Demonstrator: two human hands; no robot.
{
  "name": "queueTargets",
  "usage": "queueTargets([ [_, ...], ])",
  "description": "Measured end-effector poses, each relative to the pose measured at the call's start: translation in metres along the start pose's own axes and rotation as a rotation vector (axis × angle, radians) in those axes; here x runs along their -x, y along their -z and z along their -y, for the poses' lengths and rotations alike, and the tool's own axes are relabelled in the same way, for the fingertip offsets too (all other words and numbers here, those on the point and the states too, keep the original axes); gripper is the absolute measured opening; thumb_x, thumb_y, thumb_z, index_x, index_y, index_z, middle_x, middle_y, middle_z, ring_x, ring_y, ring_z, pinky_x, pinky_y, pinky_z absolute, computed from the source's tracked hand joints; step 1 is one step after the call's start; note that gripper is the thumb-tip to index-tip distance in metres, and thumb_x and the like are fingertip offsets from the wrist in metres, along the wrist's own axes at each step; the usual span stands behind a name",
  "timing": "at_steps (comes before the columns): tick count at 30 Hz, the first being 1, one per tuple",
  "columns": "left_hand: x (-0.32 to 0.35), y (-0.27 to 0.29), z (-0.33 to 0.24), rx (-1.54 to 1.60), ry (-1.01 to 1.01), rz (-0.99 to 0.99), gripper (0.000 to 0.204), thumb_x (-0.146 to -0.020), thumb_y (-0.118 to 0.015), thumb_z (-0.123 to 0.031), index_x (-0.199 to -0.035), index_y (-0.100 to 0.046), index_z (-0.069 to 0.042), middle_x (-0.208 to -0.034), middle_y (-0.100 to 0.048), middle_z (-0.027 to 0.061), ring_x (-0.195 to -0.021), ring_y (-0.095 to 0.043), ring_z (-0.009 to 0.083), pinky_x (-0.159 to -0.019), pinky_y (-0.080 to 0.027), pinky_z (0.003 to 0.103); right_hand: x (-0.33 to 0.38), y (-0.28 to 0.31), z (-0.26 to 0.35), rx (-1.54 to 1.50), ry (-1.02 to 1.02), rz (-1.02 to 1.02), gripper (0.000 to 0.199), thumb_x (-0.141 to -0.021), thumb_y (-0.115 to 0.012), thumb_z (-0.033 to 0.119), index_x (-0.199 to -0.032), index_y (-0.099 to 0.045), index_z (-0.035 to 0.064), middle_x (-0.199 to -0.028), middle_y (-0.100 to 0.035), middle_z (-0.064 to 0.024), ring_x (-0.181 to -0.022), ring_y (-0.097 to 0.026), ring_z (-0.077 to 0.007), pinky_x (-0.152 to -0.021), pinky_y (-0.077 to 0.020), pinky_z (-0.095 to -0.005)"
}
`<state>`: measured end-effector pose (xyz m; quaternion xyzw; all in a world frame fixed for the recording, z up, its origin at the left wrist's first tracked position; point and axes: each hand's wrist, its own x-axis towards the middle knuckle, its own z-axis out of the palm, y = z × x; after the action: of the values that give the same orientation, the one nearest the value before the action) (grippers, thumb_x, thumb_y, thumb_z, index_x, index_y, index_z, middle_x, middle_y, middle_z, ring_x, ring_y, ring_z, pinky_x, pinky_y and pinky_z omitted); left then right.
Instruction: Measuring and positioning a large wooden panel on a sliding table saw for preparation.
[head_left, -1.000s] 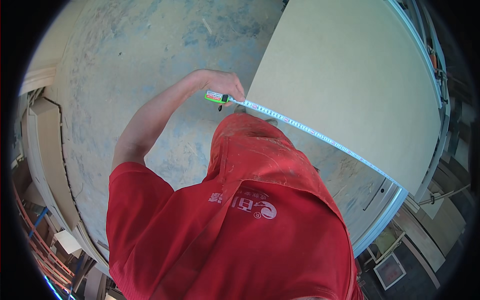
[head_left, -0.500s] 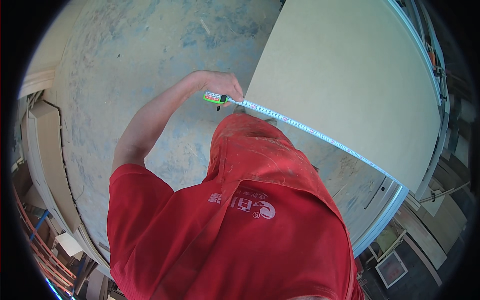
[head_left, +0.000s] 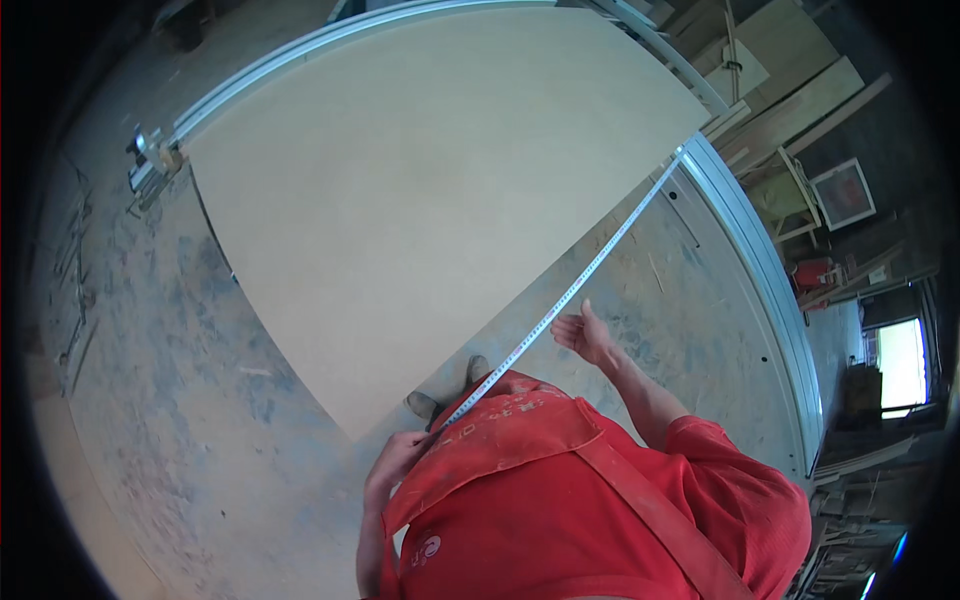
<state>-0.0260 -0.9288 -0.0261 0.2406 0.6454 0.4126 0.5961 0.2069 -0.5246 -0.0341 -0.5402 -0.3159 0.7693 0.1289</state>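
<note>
Fingers, head view: bare left hand point(head_left: 398, 458) clenched around the near end of a long white measuring tape point(head_left: 570, 297); bare right hand point(head_left: 588, 338) empty, extended just beside it. Tape slants toward the flat beige board's point(head_left: 430, 220) far right corner. Far end slipping could cause recoil; slack, sagging.

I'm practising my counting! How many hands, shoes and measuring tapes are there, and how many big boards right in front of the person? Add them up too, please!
Hands: 2 (left hand, right hand)
Shoes: 2
Measuring tape: 1
Big board: 1
Total: 6
</note>
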Motion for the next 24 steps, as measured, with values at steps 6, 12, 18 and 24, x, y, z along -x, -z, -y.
queueTargets([
  [6,-0.076,-0.045,-0.091,-0.271,0.004,-0.034,0.037,-0.091,-0.063,-0.034,-0.08,-0.067,0.001,-0.065,-0.062,0.0075,-0.061,-0.055,0.0109,-0.059,-0.045,0.03,-0.012,-0.009,0.09,-0.133,0.287,-0.033,0.046,-0.103,-0.043,0.041,-0.115,-0.055,-0.0028,-0.099,-0.066,-0.0135,-0.089,-0.067,-0.0234,-0.082,-0.0567,-0.0356],
  [12,-0.157,-0.096,-0.143,-0.269,0.033,0.111,0.035,-0.092,-0.064,-0.033,-0.079,-0.068,-0.001,-0.064,-0.059,0.0032,-0.06,-0.052,0.0084,-0.056,-0.042,0.027,-0.023,0.034,0.143,-0.175,0.433,-0.105,0.034,-0.102,-0.049,0.029,-0.11,-0.057,-0.0029,-0.092,-0.066,-0.0099,-0.08,-0.068,-0.0204,-0.077,-0.0576,-0.0331],
  [18,-0.215,-0.158,-0.219,-0.168,0.187,0.097,0.028,-0.092,-0.065,-0.029,-0.086,-0.071,-0.003,-0.066,-0.058,-0.0014,-0.06,-0.05,0.0076,-0.056,-0.041,0.025,-0.034,0.056,0.187,0.031,0.402,0.121,0.036,-0.103,-0.048,0.03,-0.107,-0.061,-0.0039,-0.093,-0.067,-0.0114,-0.084,-0.068,-0.0193,-0.076,-0.0569,-0.0314],
  [24,-0.258,-0.197,-0.291,-0.031,0.121,-0.136,0.03,-0.094,-0.064,-0.024,-0.112,-0.068,-0.002,-0.073,-0.059,-0.002,-0.065,-0.052,0.0059,-0.058,-0.041,0.023,-0.056,0.063,0.208,0.436,0.401,0.513,0.044,-0.1,-0.052,0.037,-0.103,-0.065,-0.0051,-0.092,-0.07,-0.0129,-0.085,-0.068,-0.0189,-0.076,-0.0556,-0.0316],
])
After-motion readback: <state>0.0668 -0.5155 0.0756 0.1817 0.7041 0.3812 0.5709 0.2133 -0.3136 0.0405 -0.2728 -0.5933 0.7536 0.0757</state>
